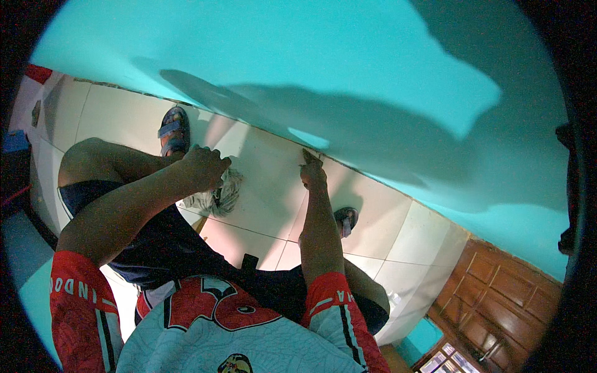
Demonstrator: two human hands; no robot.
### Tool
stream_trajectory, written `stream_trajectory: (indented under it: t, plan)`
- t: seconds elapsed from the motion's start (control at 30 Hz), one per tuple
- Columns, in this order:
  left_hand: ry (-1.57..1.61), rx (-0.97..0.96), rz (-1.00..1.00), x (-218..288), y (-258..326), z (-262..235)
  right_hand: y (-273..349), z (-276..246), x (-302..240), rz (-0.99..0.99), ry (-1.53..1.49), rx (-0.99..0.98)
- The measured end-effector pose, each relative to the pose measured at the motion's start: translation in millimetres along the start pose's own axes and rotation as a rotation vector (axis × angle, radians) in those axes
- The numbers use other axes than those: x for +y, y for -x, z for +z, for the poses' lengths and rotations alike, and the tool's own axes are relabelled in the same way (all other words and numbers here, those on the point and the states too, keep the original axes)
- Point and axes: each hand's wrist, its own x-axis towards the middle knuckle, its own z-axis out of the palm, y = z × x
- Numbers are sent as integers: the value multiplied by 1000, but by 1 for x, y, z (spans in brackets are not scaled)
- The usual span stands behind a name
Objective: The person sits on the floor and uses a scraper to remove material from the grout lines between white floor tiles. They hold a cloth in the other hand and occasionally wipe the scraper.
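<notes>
My left hand (205, 169) is closed, its fingers curled, beside my left foot and above the tiled floor (261, 180). Just under its fingers lies a bundle of pale, greyish strands (231, 194) with a dark strip in it. Whether the hand grips this bundle is hidden. Farther right, my right hand (313, 175) reaches down to the foot of the turquoise wall (385, 56). Its index finger points forward along the joint between wall and floor, while the other fingers are curled. Anything within them is too small and dark to make out.
Strapped sandals are on my left foot (175, 129) and right foot (346, 221). A brown panelled door (497, 298) stands at the lower right. Blue and dark items (15, 161) sit at the left edge. Shadows fall across the wall.
</notes>
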Motion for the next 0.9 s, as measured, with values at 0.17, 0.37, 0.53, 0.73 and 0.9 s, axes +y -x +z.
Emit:
stream_trajectory:
  t: [0.17,0.37,0.53,0.73,0.9]
  plan:
    - [-23,-2,-6,1,0,1,-18,-49,3,171,-480,-556]
    - [-27,-2,-11,-2,1,3,-8,-44,-15,236,-444,-334]
    - [-10,4,-20,-5,1,5,0,-21,-12,99,162,-220]
    - [-29,0,14,-2,-1,6,-8,-55,-11,283,-359,-509]
    - [-32,43,32,-2,0,8,-19,-80,-26,224,-356,-596]
